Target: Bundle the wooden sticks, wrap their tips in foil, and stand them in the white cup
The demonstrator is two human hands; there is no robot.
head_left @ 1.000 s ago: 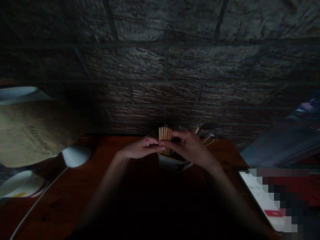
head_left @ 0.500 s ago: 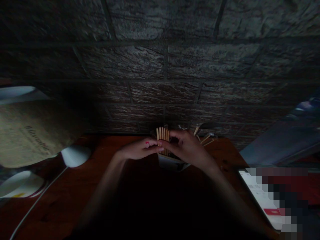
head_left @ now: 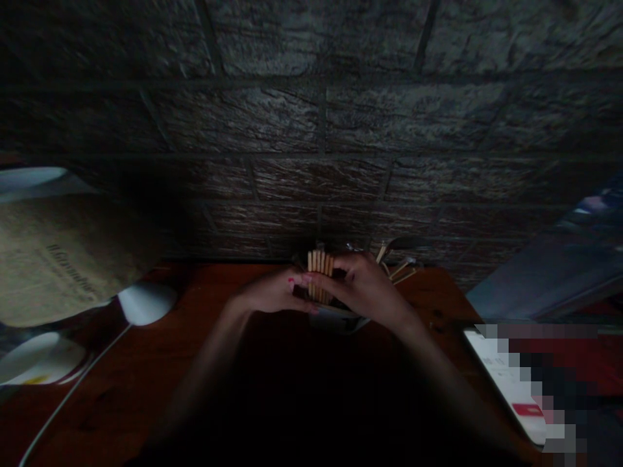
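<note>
A bundle of thin wooden sticks (head_left: 320, 261) stands upright in a row at the middle, its lower part down in a light-coloured container (head_left: 335, 319). My right hand (head_left: 363, 282) is closed on the bundle from the right, its thumb across the front of the sticks. From the left, my left hand (head_left: 280, 288) closes round the other side of the bundle, with one digit low in front near the container's rim. Some of its fingertips are hidden behind the sticks. Right of the container, more sticks (head_left: 403, 267) with clear wrapping lean outward.
A brick-patterned wall (head_left: 321, 123) rises behind the wooden table (head_left: 204, 285). On the left are a brown paper bag (head_left: 63, 259), a white rounded device (head_left: 148, 303) with a cable, and a paper cup (head_left: 41, 360). A lit tablet-like screen (head_left: 506, 383) lies at the right.
The sticks have shifted slightly right and down. My left hand has moved a little right, its lower digit dropping from the sticks toward the container's rim.
</note>
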